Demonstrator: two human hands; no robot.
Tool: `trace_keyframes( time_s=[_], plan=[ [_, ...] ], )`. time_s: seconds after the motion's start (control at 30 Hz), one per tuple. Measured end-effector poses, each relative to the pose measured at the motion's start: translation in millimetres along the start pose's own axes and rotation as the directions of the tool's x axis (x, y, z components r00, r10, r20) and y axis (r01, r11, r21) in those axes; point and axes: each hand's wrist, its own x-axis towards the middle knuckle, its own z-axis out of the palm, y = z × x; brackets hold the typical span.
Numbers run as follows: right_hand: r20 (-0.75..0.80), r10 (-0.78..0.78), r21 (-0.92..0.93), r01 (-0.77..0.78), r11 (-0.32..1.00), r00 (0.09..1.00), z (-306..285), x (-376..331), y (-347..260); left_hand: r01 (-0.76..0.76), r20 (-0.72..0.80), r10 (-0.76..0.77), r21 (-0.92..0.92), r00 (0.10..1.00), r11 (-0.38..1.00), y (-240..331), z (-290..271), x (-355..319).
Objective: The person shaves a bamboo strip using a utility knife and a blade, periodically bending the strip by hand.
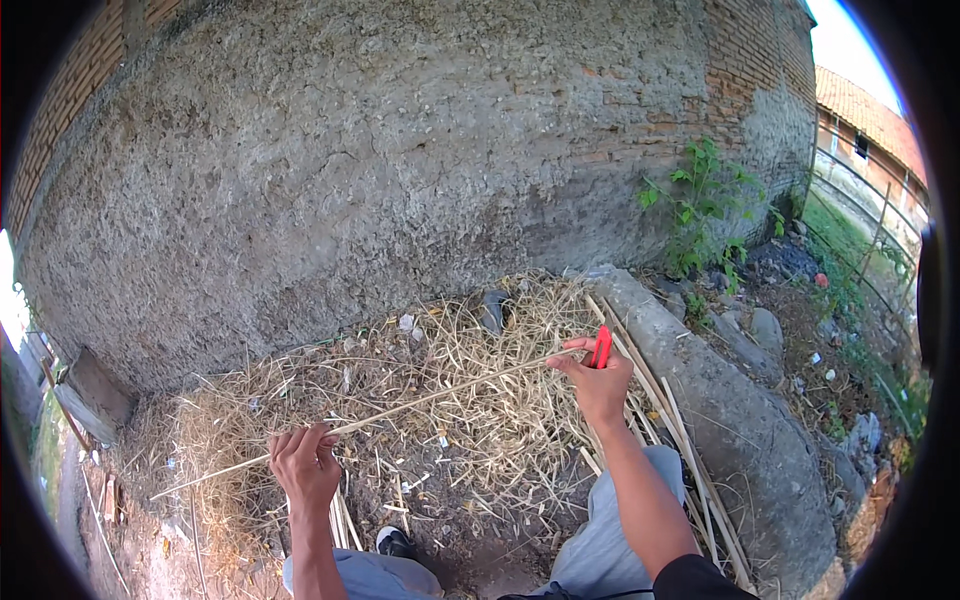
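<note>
A long, thin bamboo strip (440,395) slants up from the lower left to the right across the space before me. My left hand (306,462) is closed round it, with a length of strip sticking out past the fingers to the left. At the right end, my right hand (597,382) is closed with its fingertips at the strip. The same hand grips a red tool (602,347) that looks like a utility knife, standing upright between thumb and fingers; its blade cannot be made out.
Straw-like shavings (500,430) cover the ground. More bamboo strips (700,480) lie by my right leg, along a low concrete ledge (720,400). A rough plastered wall (400,180) stands ahead, with a leafy plant (705,205) at its foot. A dark shoe (396,543) shows below.
</note>
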Motion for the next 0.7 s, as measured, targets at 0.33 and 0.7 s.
trace_keyframes(
  time_s=[0.33, 0.7],
  plan=[
    [-0.034, 0.034, -0.008, -0.035, 0.999, 0.999, -6.8, 3.0, -12.0, 0.038, -0.008, -0.037, 0.022, 0.999, 0.999, 15.0, 8.3, -7.2],
    [0.005, 0.065, 0.045, -0.065, 0.997, 0.998, -13.7, 11.8, -2.0, -0.088, -0.028, 0.088, 0.002, 0.996, 0.996, 21.5, 14.0, -1.0]
  ],
)
